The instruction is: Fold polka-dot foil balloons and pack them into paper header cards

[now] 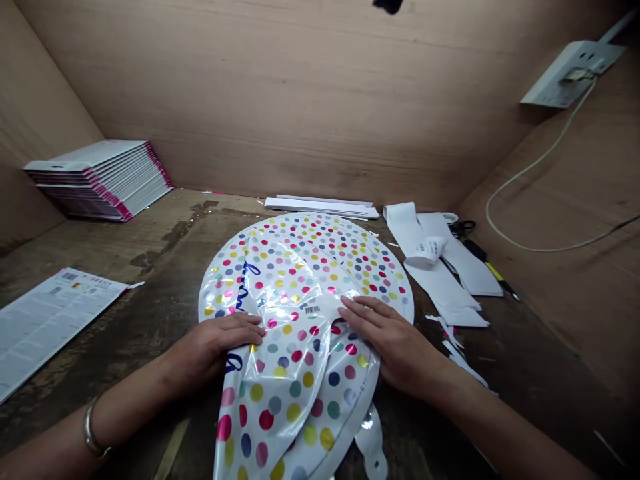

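Note:
A flat, shiny white foil balloon (pixel 285 400) with multicoloured dots lies on the dark table, its left part folded over. Blue script lettering runs along its left fold, and a small barcode shows near its middle. Beneath it spreads a round dotted foil layer (pixel 380 267); I cannot tell whether it is a separate balloon. My left hand (pixel 215 343) lies open on the left fold, fingers stretched out. Across from it, my right hand (pixel 387 333) rests open on the right side, fingertips near the barcode. A silvery tail (pixel 373 443) pokes out at the lower right.
At the back left stands a stack of white and pink packets (pixel 100 180). A printed card (pixel 55 320) lies at the left. Paper strips (pixel 450 280) and a yellow-black pen (pixel 500 280) are at the right. A power strip (pixel 570 73) with a cable hangs on the wall.

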The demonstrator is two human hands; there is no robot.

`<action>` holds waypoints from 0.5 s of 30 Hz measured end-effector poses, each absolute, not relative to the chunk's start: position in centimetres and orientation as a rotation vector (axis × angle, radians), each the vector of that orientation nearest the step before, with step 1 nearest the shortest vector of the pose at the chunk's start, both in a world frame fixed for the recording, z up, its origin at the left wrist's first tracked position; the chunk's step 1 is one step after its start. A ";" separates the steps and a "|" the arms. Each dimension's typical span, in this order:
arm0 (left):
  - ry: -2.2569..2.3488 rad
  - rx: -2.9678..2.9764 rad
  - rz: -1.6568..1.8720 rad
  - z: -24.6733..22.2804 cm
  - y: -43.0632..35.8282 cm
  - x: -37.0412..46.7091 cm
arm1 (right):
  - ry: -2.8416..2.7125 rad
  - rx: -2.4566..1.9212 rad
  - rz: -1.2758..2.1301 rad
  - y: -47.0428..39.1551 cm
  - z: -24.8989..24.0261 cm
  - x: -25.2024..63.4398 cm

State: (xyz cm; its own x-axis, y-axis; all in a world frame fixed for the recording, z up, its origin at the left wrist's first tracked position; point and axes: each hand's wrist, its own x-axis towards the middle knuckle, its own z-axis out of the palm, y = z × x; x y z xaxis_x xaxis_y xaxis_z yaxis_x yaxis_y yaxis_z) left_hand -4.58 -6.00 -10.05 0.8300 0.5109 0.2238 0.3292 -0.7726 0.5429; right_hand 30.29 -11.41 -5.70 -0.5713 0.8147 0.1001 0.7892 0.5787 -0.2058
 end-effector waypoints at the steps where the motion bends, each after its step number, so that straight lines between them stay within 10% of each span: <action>1: 0.612 2.516 0.484 -9.9 -6.0 -4.6 | -2.647 -1.299 0.304 -11.1 -5.7 30.1; 11: 1.488 2.143 0.642 -9.7 -5.4 -3.1 | -1.775 -1.677 1.105 -7.5 -6.8 29.3; 15: 1.708 1.981 0.580 -8.9 -4.9 -2.2 | -1.719 -1.946 0.869 -6.2 -7.2 28.7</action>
